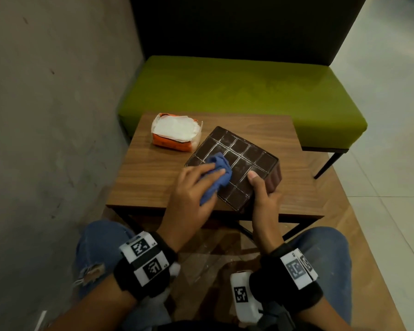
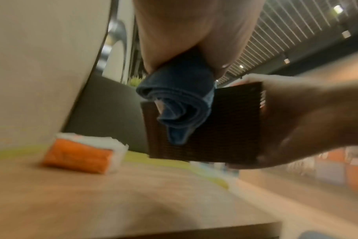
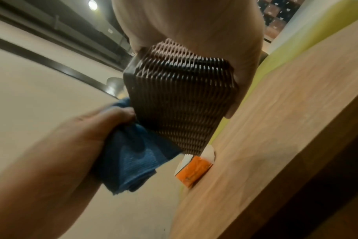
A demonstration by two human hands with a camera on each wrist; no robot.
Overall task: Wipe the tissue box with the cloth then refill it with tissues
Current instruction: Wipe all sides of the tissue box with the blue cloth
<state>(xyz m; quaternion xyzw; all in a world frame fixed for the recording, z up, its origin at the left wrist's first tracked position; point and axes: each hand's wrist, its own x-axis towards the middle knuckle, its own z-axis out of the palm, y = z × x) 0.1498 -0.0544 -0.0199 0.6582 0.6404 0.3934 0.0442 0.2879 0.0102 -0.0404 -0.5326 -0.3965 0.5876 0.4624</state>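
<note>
We are mid-wipe. Nearest us, our left hand is curled round the bunched blue cloth, pressing it onto the gridded face of the box. Our right hand grips the box's near corner, thumb on that face and fingers down the woven side, holding it tilted at the near edge of the table.

To do this well we should keep the right hand firm so the box does not skid, and work the cloth along the pale grid grooves, then turn to the woven sides.

The face shown seems to be the box's closed underside, though we cannot tell what is inside. Farther back lies the orange pack, its top open on white tissues.
</note>
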